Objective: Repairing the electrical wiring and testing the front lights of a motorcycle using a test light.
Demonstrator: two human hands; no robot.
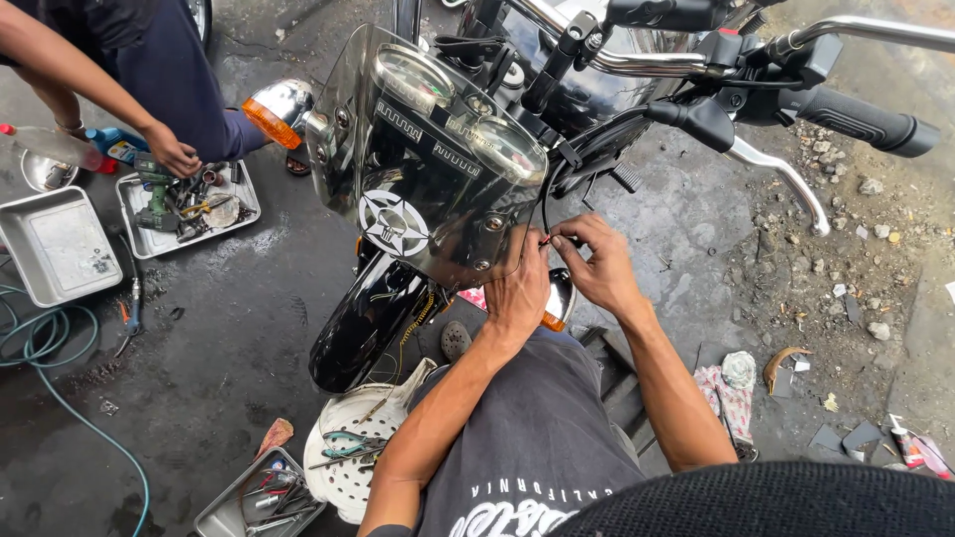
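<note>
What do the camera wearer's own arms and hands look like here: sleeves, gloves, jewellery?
Both arms are bare from the elbow down, with no sleeves in view. The left hand and right hand are bare too: no gloves, and no watch, ring or bracelet shows. A dark grey printed T-shirt covers the torso below them.

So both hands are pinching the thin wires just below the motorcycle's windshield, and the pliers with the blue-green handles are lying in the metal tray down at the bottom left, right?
Not quite. In the head view both hands, left hand and right hand, do pinch the thin wires just below the windshield. But the blue-green-handled pliers lie on the white perforated cover, not in the metal tray beside it.
</note>
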